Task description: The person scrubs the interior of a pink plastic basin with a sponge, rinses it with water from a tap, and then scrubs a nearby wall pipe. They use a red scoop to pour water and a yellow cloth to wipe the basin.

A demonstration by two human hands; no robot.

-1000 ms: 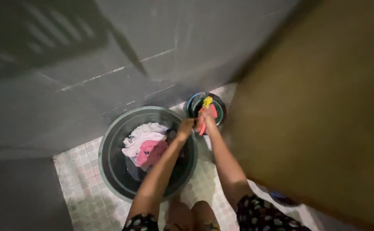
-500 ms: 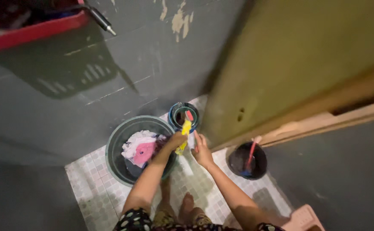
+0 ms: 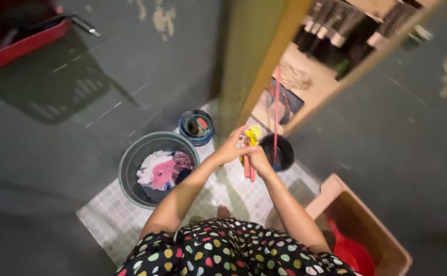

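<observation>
Both hands met in front of the body: the left hand (image 3: pixel 231 148) and right hand (image 3: pixel 259 157) were closed together around a yellow cloth (image 3: pixel 253 135) and pink brush (image 3: pixel 249 173). Left of them sat a basin (image 3: pixel 127 164) of laundry (image 3: pixel 161 168); just beyond the right, a black bucket (image 3: pixel 285 152).

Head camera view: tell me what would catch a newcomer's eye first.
At centre, the left hand and right hand meet around a yellow cloth and pink brush, above the tiled floor. To their left stands a grey basin heaped with white and pink laundry. At the lower right, a red scoop lies in a tan bin.
</observation>
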